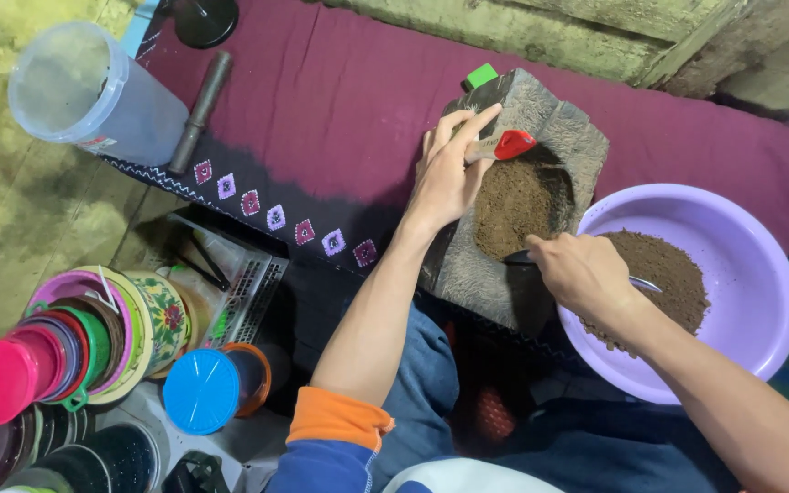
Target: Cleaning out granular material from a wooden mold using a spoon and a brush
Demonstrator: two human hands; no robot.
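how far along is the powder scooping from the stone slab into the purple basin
Done: a sizeable heap of brown powder already lies in the purple basin. In hand: the left hand holds a red-handled brush at the top of the grinding stone, while the right hand holds a spoon at the stone's edge by the basin. Left: a patch of powder on the stone.

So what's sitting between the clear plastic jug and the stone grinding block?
In the head view, a dark metal rod on maroon cloth lies between the jug and block.
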